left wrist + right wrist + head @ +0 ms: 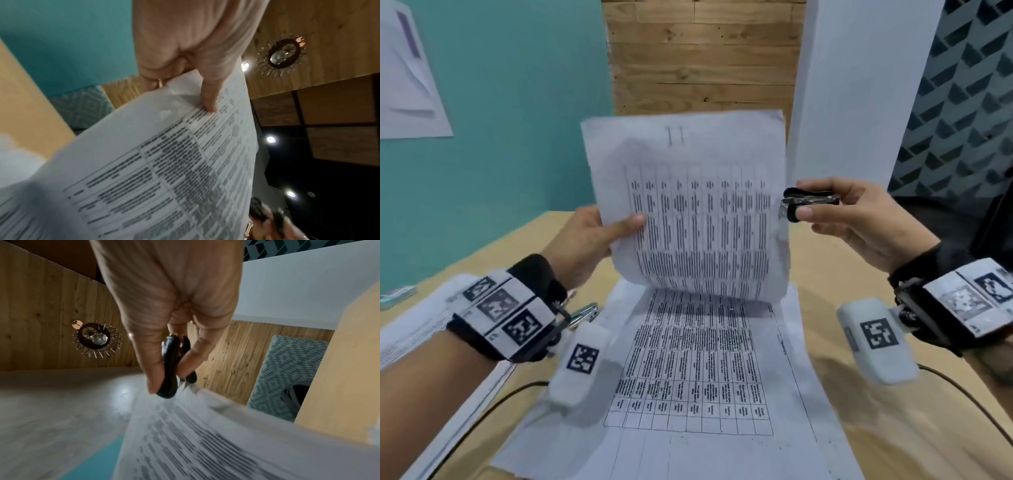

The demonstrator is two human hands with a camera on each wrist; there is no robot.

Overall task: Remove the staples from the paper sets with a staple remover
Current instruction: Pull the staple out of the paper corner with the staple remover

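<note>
My left hand (599, 236) pinches the left edge of a printed sheet (688, 205) and holds it raised and folded back above the table; the thumb (209, 100) lies on the printed table. A second printed sheet (688, 377) lies flat beneath it, and the two meet along the fold. Two dark staple marks (674, 135) show near the raised sheet's top edge. My right hand (856, 219) grips a black staple remover (806, 202) between thumb and fingers, squeezed together (174, 368), just off the raised sheet's right edge.
A wooden table (859, 394) carries the papers. Another stack of paper (417, 329) lies at the left, with a metal clip (585, 315) beside my left wrist. A cable (962, 394) runs across the table at the right. A white pillar (859, 85) stands behind.
</note>
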